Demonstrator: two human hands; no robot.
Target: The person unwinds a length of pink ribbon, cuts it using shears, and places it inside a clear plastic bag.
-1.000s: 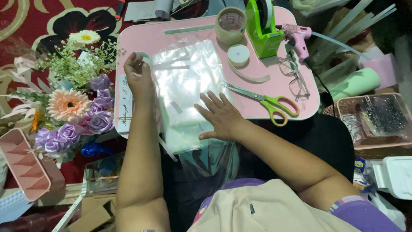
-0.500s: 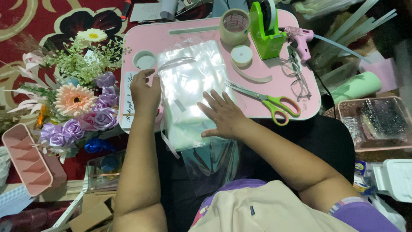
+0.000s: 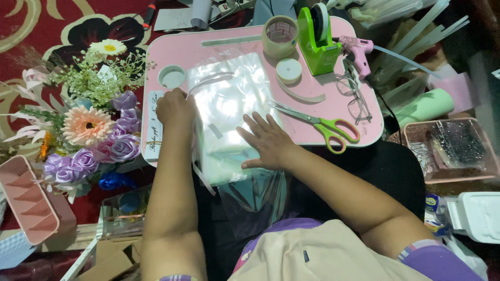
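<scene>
Hands of one person rest on a stack of clear plastic sheets (image 3: 229, 104) spread over the middle of a pink lap table (image 3: 203, 49), with the near edge of the stack hanging off the table toward the person's lap. The left hand (image 3: 176, 109) sits at the left edge of the sheets with its fingers curled down, pinching that edge together with a thin pale ribbon strip (image 3: 200, 174) that trails off below. The right hand (image 3: 268, 140) lies flat on the lower right part of the sheets, fingers spread and released, grasping nothing. Just right of that hand lie green-handled scissors (image 3: 325, 125), blades pointing toward the sheets. Farther back on the table stand a roll of tape (image 3: 279, 35), a small white tape roll (image 3: 289, 70), a green tape dispenser (image 3: 317, 39) and a pink glue gun (image 3: 358, 51), with a pair of glasses (image 3: 354, 96) beside them. Left of the table, well apart from the sheets, lies a bunch of artificial flowers (image 3: 86, 125) on a red carpet (image 3: 31, 31)
</scene>
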